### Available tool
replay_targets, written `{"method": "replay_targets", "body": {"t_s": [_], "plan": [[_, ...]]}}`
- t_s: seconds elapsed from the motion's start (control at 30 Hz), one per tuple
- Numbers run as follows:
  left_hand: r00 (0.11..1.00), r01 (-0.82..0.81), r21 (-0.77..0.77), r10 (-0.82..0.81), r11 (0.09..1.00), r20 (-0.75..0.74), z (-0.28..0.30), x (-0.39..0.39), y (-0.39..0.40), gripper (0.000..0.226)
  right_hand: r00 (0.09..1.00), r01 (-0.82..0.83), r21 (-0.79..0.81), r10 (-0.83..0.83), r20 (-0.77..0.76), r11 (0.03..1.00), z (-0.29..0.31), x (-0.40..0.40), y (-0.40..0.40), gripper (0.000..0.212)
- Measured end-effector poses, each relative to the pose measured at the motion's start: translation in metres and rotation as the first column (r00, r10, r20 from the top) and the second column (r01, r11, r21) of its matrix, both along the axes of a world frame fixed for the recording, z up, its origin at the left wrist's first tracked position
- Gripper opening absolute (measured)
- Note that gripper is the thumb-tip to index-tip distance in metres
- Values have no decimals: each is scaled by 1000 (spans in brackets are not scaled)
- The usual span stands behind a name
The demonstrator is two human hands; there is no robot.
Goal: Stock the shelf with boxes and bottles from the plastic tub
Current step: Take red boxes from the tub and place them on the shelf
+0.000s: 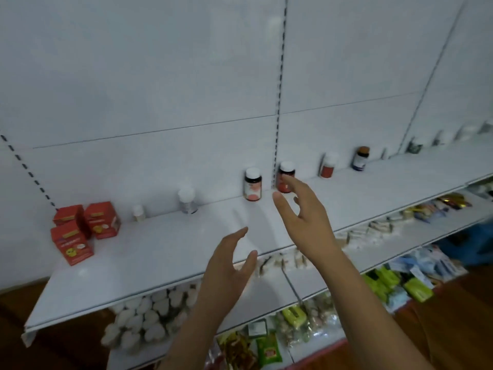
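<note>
Stocking underway: shelf [160,252] holds red boxes [80,231], spaced bottles [253,184]; your left hand [226,271], right hand [301,209] empty, fingers apart; tub unseen.

shelf [149,252]: smooth white metal | boxes [88,225]: glossy red card

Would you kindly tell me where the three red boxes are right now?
The red boxes stand clustered at the left end of the white shelf, left of a small white bottle.
</note>
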State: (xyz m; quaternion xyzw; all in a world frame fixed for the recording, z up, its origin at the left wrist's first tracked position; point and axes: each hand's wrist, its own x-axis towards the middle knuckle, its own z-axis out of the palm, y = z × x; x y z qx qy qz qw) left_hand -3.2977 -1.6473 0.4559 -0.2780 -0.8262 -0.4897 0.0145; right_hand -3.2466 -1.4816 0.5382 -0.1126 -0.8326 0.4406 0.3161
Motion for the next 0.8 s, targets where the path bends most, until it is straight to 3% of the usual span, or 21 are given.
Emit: {"method": "replay_targets", "body": {"t_s": [0.23,0.43,0.8], "plan": [[948,313,-70,-316,947,-32,14,84,170,45,977,212,24,-212,-20,977,7,128,161,58],[870,474,-139,-487,870,-83,11,167,319,46,916,398,119,-401,4,910,5,255,299,59],[648,742,-234,-762,629,6,-28,285,494,53,670,706,225,-736,95,672,-24,430,454,59]]}}
